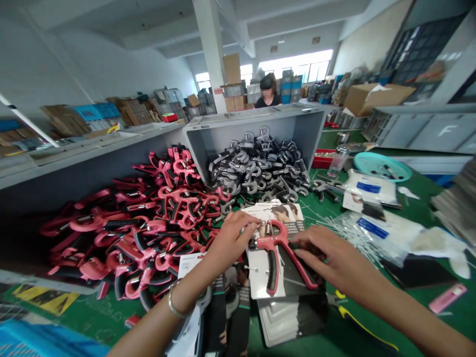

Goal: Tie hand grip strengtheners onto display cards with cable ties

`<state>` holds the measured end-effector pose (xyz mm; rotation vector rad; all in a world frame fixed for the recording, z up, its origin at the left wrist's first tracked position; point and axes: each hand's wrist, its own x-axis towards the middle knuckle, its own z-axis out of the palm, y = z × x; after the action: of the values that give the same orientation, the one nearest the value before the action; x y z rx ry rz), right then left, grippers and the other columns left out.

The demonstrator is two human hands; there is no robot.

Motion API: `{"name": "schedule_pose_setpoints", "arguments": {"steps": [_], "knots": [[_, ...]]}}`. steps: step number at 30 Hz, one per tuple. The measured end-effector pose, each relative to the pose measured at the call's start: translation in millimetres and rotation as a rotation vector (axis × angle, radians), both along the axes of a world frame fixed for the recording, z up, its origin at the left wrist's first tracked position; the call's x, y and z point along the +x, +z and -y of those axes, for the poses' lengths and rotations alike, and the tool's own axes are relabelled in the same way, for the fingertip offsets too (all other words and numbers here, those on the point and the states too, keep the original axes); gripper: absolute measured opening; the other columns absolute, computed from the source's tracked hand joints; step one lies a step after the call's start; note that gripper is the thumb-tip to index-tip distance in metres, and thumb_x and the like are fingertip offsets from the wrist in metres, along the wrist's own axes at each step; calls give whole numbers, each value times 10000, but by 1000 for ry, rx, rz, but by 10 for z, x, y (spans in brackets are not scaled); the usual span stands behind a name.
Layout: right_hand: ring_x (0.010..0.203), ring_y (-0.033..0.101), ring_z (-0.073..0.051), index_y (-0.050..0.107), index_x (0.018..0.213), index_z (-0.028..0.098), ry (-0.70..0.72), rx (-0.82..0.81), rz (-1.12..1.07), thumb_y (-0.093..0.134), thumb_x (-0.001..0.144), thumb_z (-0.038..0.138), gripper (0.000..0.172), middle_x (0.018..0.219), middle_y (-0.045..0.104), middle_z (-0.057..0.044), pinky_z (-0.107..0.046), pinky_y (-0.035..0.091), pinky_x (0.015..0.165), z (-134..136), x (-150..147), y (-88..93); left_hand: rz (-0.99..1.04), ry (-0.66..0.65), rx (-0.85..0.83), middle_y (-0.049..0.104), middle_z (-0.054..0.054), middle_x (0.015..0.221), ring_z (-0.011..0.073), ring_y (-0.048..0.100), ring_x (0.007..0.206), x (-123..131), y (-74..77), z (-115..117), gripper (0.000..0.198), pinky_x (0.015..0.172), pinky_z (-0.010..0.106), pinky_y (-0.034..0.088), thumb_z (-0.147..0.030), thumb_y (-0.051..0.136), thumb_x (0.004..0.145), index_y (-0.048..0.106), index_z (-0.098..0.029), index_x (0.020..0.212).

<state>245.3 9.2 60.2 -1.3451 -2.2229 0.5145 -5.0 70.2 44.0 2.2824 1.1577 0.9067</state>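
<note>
A pink hand grip strengthener (274,243) with black padded handles and a metal spring lies on a stack of printed cardboard cards (258,272). My left hand (238,230) is at its upper left, thumb and fingertips pinched together beside the spring; whatever is between them is too small to make out. From the right, my right hand (323,248) has its fingers and thumb at the strengthener's right handle, their tips partly hidden. Under my left forearm are more cards with grey grips (232,297) on them.
Pink grips fill a tipped grey bin (148,136) on the left; grey ones fill another bin (316,129) ahead. White cable ties (357,238), plastic-wrapped packs (372,188), yellow-handled pliers (357,322) and a turquoise tray (360,161) lie rightward. A person (268,94) is beyond the bins.
</note>
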Motion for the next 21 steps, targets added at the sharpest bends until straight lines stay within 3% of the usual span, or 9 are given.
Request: {"name": "schedule_pose_setpoints", "arguments": {"steps": [3, 6, 11, 17, 21], "knots": [[1061, 570, -231, 653, 1044, 281, 141, 34, 0, 597, 936, 256, 124, 1073, 635, -45, -380, 465, 908, -26, -127, 3, 32, 8, 3, 668, 66, 1090, 221, 565, 1071, 171, 2, -129, 198, 980, 389, 381, -174, 568, 934, 704, -197, 1077], [1044, 571, -223, 677, 932, 263, 117, 51, -36, 611, 932, 239, 70, 1033, 631, -37, -378, 464, 905, -104, -240, -38, 124, -82, -45, 719, 23, 987, 198, 610, 988, 303, -22, -109, 92, 949, 354, 398, -196, 650, 896, 734, -214, 926], [1027, 574, -201, 662, 853, 242, 57, 49, -250, 606, 938, 241, 101, 999, 620, -24, -368, 446, 927, -204, -298, -123, 192, -8, -3, 728, 13, 877, 194, 606, 919, 326, -64, 100, 93, 878, 341, 413, -175, 658, 892, 741, -213, 906], [1219, 477, -249, 657, 841, 242, -61, 85, -375, 569, 953, 296, 153, 1242, 596, -46, -465, 342, 1054, -208, -305, -221, 148, -51, 56, 738, 21, 955, 202, 604, 977, 310, -88, 131, 107, 933, 370, 390, -159, 662, 887, 750, -220, 887], [1364, 338, -266, 674, 852, 250, 0, 15, -281, 528, 973, 331, 206, 1442, 484, -28, -518, 267, 1118, -191, -283, -246, 234, -39, -12, 727, 42, 979, 199, 618, 991, 333, -115, 115, 120, 939, 368, 402, -140, 648, 890, 749, -204, 894]]}}
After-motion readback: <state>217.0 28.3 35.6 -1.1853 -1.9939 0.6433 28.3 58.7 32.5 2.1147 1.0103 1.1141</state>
